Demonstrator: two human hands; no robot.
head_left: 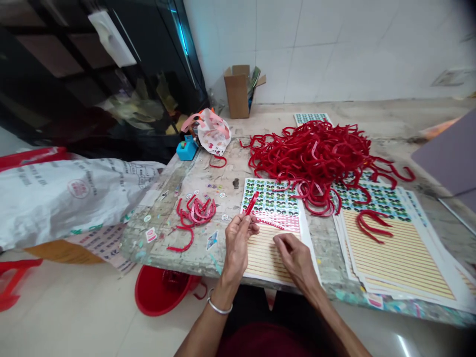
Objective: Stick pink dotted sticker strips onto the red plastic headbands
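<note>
My left hand (240, 235) is closed in a pinch on a red curved band (252, 202), whose upper end points away from me. A thin red strip with pale dots (271, 224) runs rightward from beside those fingers; whether it belongs to the band I cannot tell. My right hand (295, 255) has thumb and fingers pressed together just below the strip's far end, and anything in that pinch is hidden. Under both hands lies a sticker sheet (260, 258), with small cartoon pictures on top, pink rows in the middle and yellow stripes below.
A big heap of red curved bands (312, 148) covers the back of the worn table (226, 173). More sticker sheets (397, 248) lie right, a smaller group of bands (197, 210) left. Behind are a cardboard box (237, 94) and pink-handled bag (213, 131). A red bucket (156, 292) stands below.
</note>
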